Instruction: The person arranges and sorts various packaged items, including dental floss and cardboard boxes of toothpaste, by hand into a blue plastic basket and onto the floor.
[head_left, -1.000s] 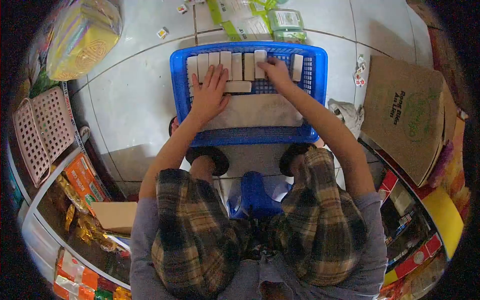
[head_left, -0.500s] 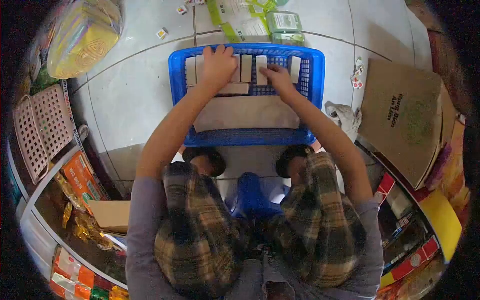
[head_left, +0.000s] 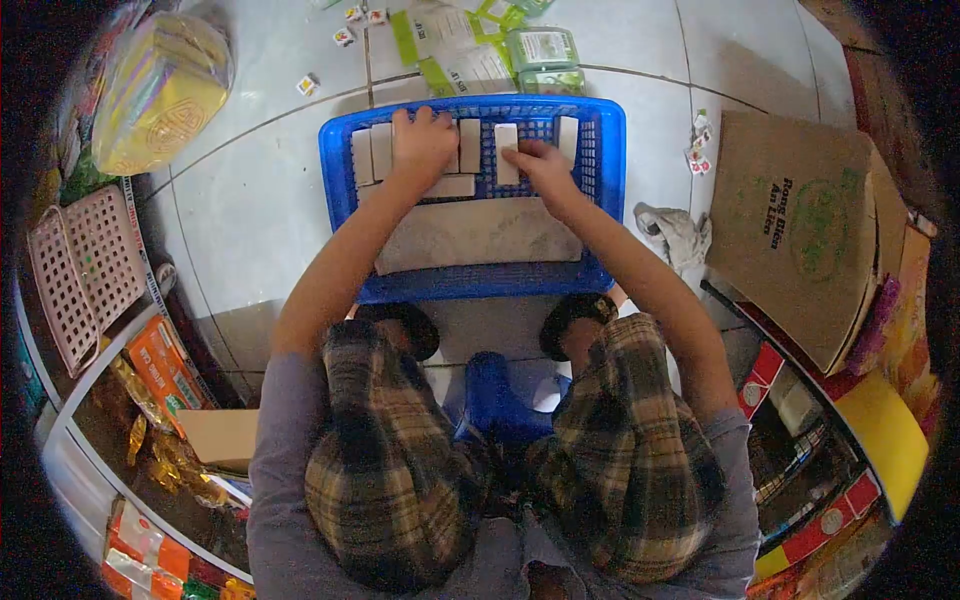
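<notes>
A blue plastic basket (head_left: 335,215) sits on the floor in front of me, holding a row of narrow white boxes along its far side. My left hand (head_left: 424,152) lies over the row with fingers curled round a box; the palm hides most of that box. A narrow white box (head_left: 507,138) stands apart from its neighbours, and my right hand (head_left: 541,174) pinches its right side between thumb and fingers. At the far right end leans another white box (head_left: 567,140). Nearer me, a long pale box or board (head_left: 478,236) lies across the basket.
Green packets (head_left: 465,55) and green plastic containers (head_left: 545,50) lie beyond the basket. To the right are a cardboard box (head_left: 790,220) and a crumpled cloth (head_left: 675,235). A pink basket (head_left: 95,255) and a wrapped yellow bundle (head_left: 170,95) stand at left.
The whole view has shifted slightly, so the basket appears a little lower and further left. Both hands stay at the same boxes, with little visible movement.
</notes>
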